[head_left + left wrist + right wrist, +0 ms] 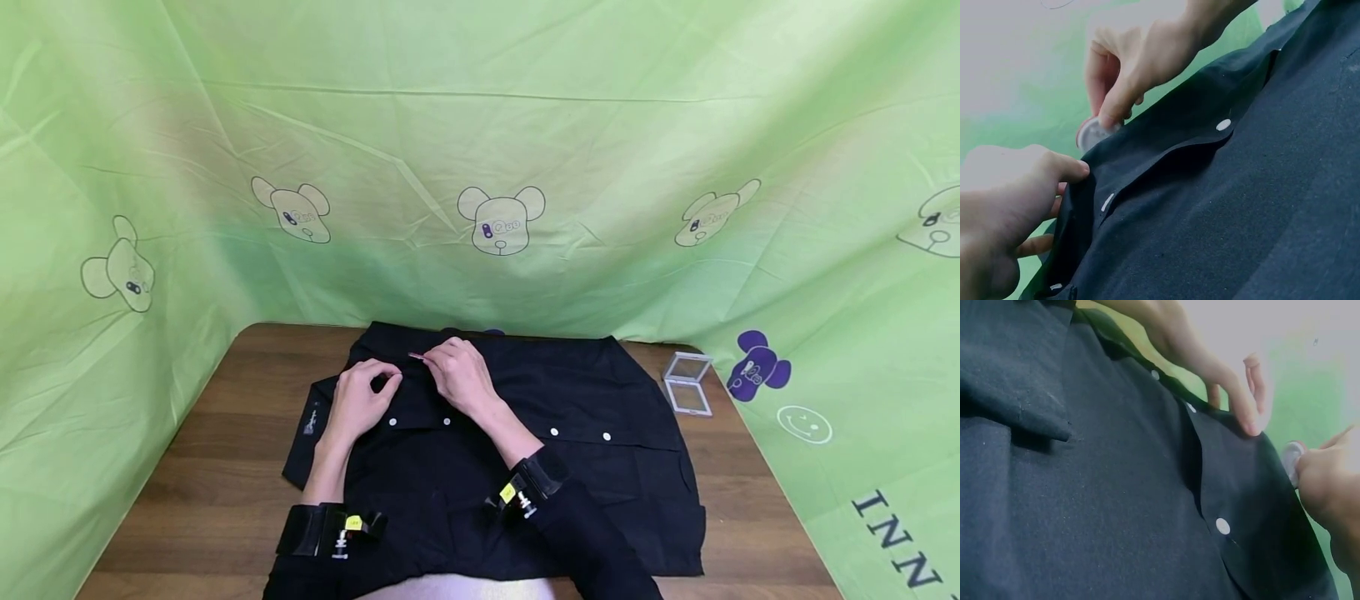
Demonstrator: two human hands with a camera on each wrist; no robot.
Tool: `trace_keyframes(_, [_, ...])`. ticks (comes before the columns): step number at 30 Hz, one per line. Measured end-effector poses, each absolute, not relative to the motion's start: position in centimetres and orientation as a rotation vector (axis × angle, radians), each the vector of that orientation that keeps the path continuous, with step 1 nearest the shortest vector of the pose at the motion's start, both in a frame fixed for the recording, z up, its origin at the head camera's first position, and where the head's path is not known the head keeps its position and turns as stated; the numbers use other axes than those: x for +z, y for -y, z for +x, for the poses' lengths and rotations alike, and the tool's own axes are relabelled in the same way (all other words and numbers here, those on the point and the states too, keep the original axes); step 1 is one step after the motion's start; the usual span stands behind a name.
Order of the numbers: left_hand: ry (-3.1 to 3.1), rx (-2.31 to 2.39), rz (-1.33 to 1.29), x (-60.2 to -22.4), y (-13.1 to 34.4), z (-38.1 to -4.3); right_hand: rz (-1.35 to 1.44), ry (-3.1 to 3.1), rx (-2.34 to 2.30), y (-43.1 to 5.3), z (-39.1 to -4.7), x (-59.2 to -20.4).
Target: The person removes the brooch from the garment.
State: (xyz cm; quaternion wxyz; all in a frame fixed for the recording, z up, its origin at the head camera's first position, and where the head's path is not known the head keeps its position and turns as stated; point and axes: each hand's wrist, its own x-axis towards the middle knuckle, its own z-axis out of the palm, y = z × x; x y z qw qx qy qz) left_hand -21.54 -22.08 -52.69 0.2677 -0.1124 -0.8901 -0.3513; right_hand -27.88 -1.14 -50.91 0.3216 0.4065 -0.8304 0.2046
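A black shirt (637,483) with several white buttons (554,432) lies spread over the wooden table. My left hand (358,404) holds the fabric near its far left part; in the left wrist view a fingertip presses on the cloth and other fingers pass behind it. Close by on the right, my right hand (461,377) pinches a small round disc (1092,135) with a pale face and a reddish rim. The disc stands on edge right at the far side of the raised cloth, which hides part of it. A button (1222,525) shows near the fold.
An opened, hinged case with pale frames (688,383) stands at the table's right side. Bare wood (225,467) borders the shirt on the left. A green printed curtain (420,142) hangs behind and along both sides of the table.
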Motion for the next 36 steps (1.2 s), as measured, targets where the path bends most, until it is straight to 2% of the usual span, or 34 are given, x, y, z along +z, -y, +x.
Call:
trace_keyframes(7, [2.438,-0.896,-0.296,-52.6,21.8,-21.4,0.903,2.233,0.799,-0.4,-27.3,-50.1])
trace_keyframes(23, [2.497,-0.786,-0.335,-51.8,21.4,-20.5,0.743,2.216,1.089,-6.9,-24.9,-49.0])
trace_keyframes(36, [2.790,-0.545,-0.563,-50.5,16.7,-21.3,0.682,2.199,1.140,-11.1,-23.1,-48.7])
